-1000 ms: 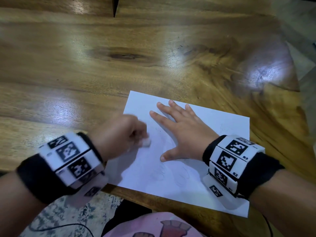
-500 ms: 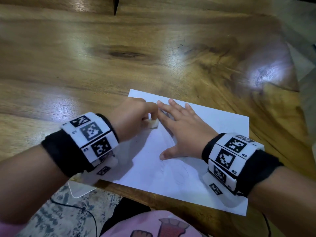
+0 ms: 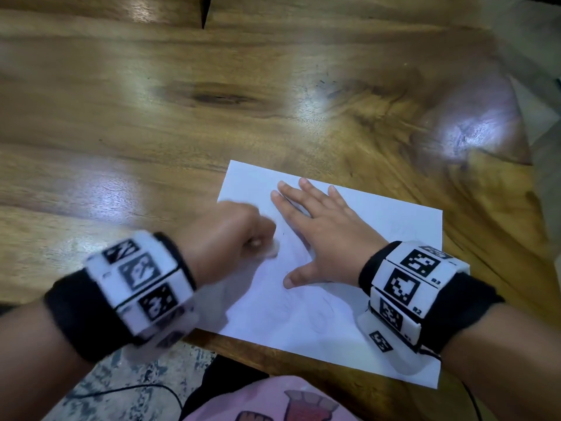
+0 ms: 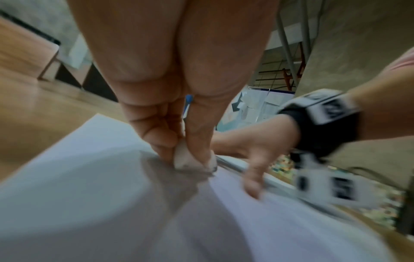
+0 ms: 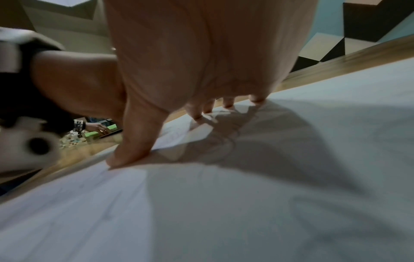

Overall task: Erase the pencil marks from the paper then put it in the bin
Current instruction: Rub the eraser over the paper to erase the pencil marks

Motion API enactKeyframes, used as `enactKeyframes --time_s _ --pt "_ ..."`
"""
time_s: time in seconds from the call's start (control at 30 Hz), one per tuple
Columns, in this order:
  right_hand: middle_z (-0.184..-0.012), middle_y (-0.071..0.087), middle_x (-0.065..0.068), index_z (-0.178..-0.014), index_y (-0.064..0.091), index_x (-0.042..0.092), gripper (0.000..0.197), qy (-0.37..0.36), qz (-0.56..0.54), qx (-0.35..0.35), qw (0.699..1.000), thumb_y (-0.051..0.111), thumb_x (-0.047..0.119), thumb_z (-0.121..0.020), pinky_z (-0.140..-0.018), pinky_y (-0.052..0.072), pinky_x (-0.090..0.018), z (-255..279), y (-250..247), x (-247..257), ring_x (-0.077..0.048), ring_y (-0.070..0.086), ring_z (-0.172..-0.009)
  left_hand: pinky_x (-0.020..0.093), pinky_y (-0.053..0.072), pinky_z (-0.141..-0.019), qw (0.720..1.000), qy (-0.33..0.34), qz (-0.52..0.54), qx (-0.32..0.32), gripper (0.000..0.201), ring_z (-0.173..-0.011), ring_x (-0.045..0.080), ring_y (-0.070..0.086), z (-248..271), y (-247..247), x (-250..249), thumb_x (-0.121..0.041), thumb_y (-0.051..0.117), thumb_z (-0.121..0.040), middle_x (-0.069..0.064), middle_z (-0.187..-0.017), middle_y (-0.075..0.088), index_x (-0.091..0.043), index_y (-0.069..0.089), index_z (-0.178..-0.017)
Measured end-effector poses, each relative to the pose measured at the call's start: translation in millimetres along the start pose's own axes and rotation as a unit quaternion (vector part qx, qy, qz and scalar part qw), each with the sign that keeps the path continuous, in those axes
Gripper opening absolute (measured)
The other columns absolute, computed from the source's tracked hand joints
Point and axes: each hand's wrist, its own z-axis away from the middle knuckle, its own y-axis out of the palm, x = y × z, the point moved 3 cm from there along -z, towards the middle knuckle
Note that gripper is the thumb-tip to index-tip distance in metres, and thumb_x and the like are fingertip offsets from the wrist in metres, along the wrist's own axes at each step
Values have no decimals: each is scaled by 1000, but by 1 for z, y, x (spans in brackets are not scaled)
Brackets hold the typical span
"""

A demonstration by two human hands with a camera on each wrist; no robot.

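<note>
Head view: left hand [image 3: 226, 235], pinching eraser [image 3: 271, 251], slid nearer; right hand [image 3: 321, 235] flat on paper [image 3: 379, 217].

A white sheet of paper [image 3: 379, 235] lies flat on the wooden bench [image 3: 151, 132], set askew at the bench's near edge, one near corner jutting just past that edge. Faint pencil marks [image 3: 306, 311] show on the paper's near half. A small white eraser [image 4: 186, 160], smudged grey underneath, stands on the paper toward its left side, touching it.
</note>
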Motion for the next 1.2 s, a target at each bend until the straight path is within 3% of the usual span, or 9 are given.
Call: enactKeyframes --time_s 0.1,0.3,0.43,0.57,0.8,0.9,1.0,1.1,1.2 --pt "-156 -23 13 -148 -18 26 123 -1 0 -1 1000 65 69 -67 -117 -14 -40 0 0 0 -12 -25 -142 14 30 -52 997 -15 35 68 27 -55 12 46 19 10 -4 -40 50 -69 -2 -63 51 -15 58 -61" --pt "-155 -27 11 -148 -19 23 127 7 -5 -2 1000 67 67 -66 -117 -13 -37 -1 -1 0 -10 -24 -142 24 31 -55 998 -60 14 -28 11 -59 13 46 -27 -3 0 -25 65 -78 -2 -71 56 -20 67 -87" --pt "-153 -30 9 -147 -22 21 127 9 3 4 1000 65 69 -67 -117 -13 -37 -1 -1 0 -10 -26 -141 16 34 -54 999 -12 44 13 13 -58 11 47 7 14 -7 -31 62 -79 -3 -66 53 -22 67 -72" --pt "-153 -31 9 -147 -22 22 125 7 1 2 1000 63 69 -68 -116 -15 -35 1 -2 1 -10 -27 -141 30 49 -64 997 -17 65 43 14 -64 11 55 20 20 -5 -35 57 -77 -1 -74 58 -25 66 -75" --pt "-150 -37 9 -145 -26 21 131 14 6 25 1000 67 68 -66 -116 -15 -35 19 4 -2 -10 -31 -139 19 38 -59 996 -52 43 60 8 -67 15 56 7 12 -7 -28 66 -76 -2 -70 61 -23 72 -78" --pt "-150 -37 9 -145 -26 22 131 18 7 24 1000 67 69 -65 -115 -16 -34 20 5 -2 -10 -31 -139 15 33 -54 996 -89 25 -1 9 -71 17 57 -25 -7 -3 -23 69 -72 -1 -68 61 -20 71 -81" --pt "-150 -37 9 -144 -27 22 131 17 11 27 999 66 69 -65 -114 -17 -34 19 4 -2 -10 -31 -139 21 33 -59 995 -88 30 -41 15 -62 14 49 -35 -9 -6 -22 65 -74 -10 -55 50 -25 58 -62" --pt "-151 -36 9 -145 -25 22 132 19 4 26 999 68 67 -65 -115 -16 -34 19 4 -2 -9 -30 -139 10 31 -51 998 -33 28 34 18 -51 0 39 1 9 -12 -25 65 -77 -10 -53 40 -23 55 -62" --pt "-151 -36 9 -145 -26 21 132 19 5 27 999 68 67 -65 -116 -16 -35 19 4 -1 -10 -30 -139 14 35 -56 993 -24 45 105 11 -58 8 49 26 18 -11 -25 64 -78 -4 -67 54 -19 64 -69"
